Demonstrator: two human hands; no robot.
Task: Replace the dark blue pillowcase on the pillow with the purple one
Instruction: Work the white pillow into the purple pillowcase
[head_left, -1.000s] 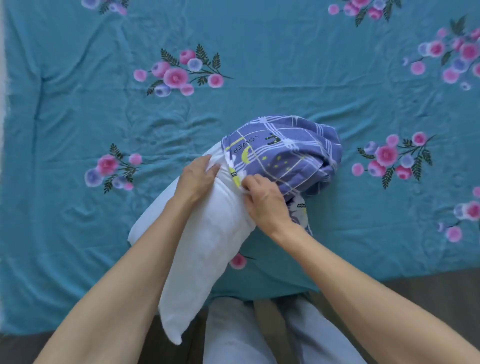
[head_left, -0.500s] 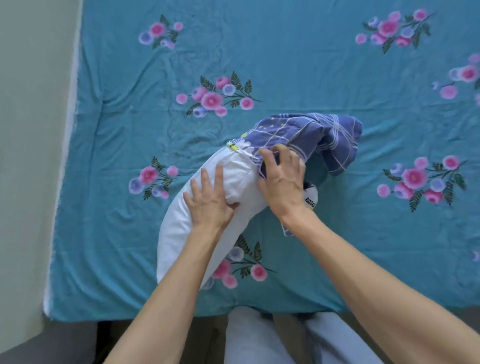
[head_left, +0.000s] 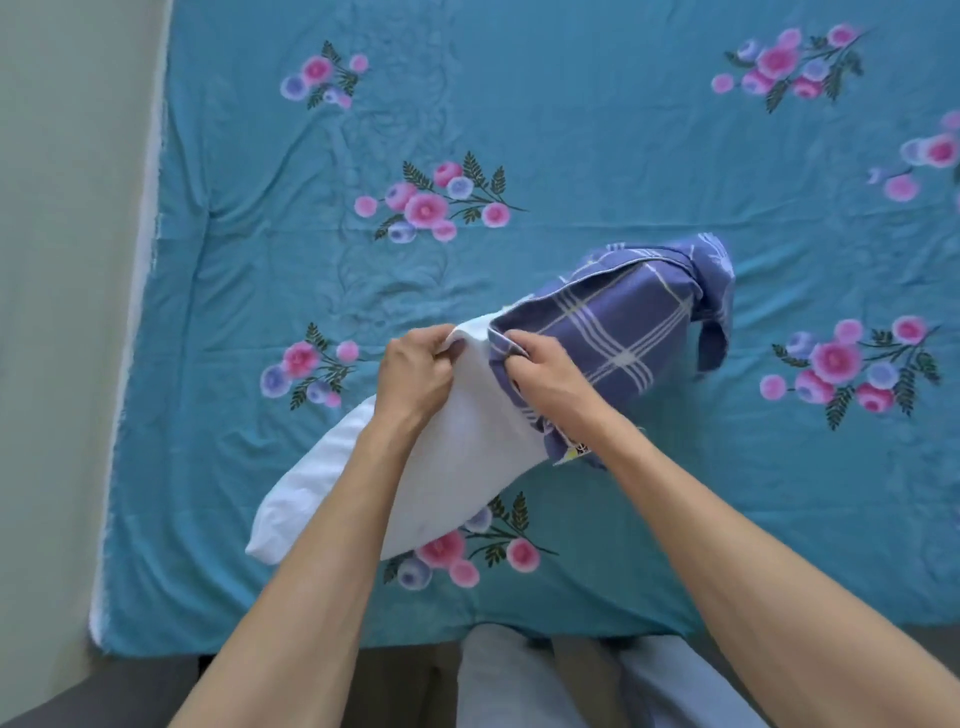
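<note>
Pillow end inside purple pillowcase

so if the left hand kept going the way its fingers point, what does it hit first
Probably the hem of the purple pillowcase, just past the left hand, which grips the white pillow. The right hand holds that hem; depth is unclear.

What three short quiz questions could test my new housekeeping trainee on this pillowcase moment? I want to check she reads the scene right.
1. True or false: the purple checked pillowcase covers the whole white pillow.
2. What does the right hand grip?
A. the teal floral bedsheet
B. the pillowcase's open edge
C. nothing
3. Fill in: the left hand pinches the bare ______.

Key:
1. False: only the far end is covered; the near end lies bare.
2. B
3. pillow
</note>
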